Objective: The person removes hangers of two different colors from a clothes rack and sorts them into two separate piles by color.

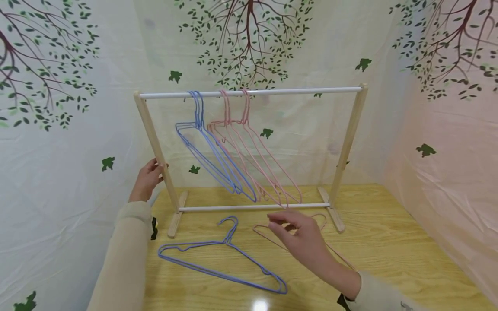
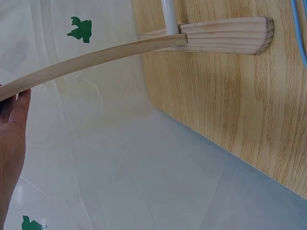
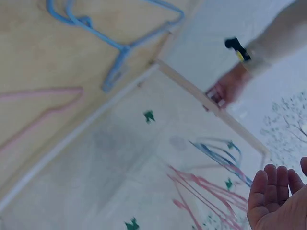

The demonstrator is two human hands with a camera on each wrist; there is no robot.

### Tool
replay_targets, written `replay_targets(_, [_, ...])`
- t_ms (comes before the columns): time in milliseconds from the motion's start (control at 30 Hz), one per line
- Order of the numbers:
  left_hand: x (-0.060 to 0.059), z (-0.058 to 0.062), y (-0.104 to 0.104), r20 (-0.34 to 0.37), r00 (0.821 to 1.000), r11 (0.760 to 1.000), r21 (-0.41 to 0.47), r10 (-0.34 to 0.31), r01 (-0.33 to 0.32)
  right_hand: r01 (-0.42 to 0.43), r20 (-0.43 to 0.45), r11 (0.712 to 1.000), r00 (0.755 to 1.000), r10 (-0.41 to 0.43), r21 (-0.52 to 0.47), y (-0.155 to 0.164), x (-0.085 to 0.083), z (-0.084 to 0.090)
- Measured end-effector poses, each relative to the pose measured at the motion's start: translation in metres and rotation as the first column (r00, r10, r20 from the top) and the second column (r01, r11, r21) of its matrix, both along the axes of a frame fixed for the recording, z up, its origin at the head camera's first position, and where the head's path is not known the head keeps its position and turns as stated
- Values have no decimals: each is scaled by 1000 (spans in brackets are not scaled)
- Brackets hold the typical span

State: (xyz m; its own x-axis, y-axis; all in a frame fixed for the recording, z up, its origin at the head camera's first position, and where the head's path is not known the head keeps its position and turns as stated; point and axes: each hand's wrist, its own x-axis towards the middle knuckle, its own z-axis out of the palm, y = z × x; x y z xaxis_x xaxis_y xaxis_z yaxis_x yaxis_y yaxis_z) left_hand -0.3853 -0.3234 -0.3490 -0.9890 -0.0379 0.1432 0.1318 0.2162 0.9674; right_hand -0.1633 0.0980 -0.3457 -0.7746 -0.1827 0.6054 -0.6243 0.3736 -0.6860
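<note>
My left hand grips the left wooden post of a small clothes rack, partway up. The left wrist view shows its fingers against that post. My right hand is above the table in front of the rack, fingers loosely bent and holding nothing. Beneath it lies a pink hanger, partly hidden by the hand. Blue hangers, overlapping, lie flat on the table left of that hand. On the rack's top rod hang several blue hangers and, right of them, several pink hangers.
The rack's right post and lower white bar stand on the wood-grain table. Behind and on both sides hangs a pale sheet printed with trees and leaves. The table's left edge shows in the left wrist view.
</note>
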Motion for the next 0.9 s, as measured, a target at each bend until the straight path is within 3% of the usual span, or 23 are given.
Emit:
replay_targets(200, [1,1,0,1,1000,1000,-2,-8,8,54,-117,998,992,-56,-25,11,-12,37])
replay_targets(467, [1,2,-1,2,1000,1000,3,-21,21,188,-140,982,973,-186,4,22,-48,63])
replay_targets(533, [0,2,-1,2,1000,1000,0,-18,18,225,-117,974,968,-220,27,25,-59,67])
replay_targets(667, [-1,1,-2,3,1000,1000,-6,-14,14,266,11,959,963,-268,96,27,-79,72])
replay_targets(900, [2,5,-1,16,1000,1000,15,-24,23,267,150,942,942,-299,203,22,-108,70])
